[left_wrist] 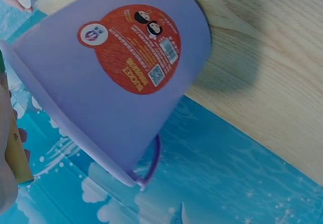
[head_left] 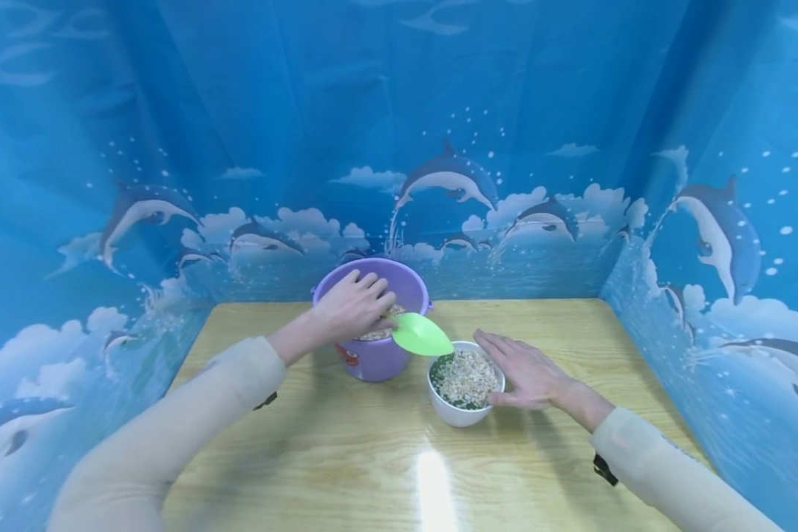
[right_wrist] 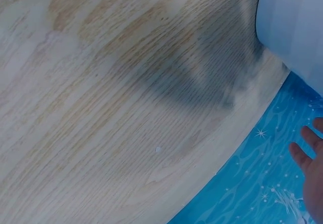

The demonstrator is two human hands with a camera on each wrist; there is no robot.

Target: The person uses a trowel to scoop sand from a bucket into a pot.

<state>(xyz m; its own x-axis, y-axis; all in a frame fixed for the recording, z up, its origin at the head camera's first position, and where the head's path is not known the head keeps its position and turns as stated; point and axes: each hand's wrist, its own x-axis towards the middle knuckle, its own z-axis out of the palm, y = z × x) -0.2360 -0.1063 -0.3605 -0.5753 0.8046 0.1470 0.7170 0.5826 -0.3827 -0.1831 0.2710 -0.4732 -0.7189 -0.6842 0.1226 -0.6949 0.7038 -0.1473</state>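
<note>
My left hand (head_left: 354, 304) grips a light green scoop (head_left: 423, 335) over the mouth of a purple bucket (head_left: 372, 366). The scoop's blade reaches past the bucket's rim to the near left rim of a white bowl (head_left: 461, 418). In the left wrist view, its wooden handle (left_wrist: 18, 156) lies in the fingers at the left edge. Pale grains (head_left: 467, 378) are heaped in the bowl, with dark green bits around them. More pale grains show inside the bucket, partly hidden by the left hand. My right hand (head_left: 525, 369) rests with extended fingers at the bowl's right side.
Bucket and bowl stand side by side on a wood-grain table (head_left: 332, 458). A blue dolphin-print curtain (head_left: 346, 111) encloses the table's back and sides. The bucket carries a red label (left_wrist: 139, 52) and a purple handle (left_wrist: 151, 163).
</note>
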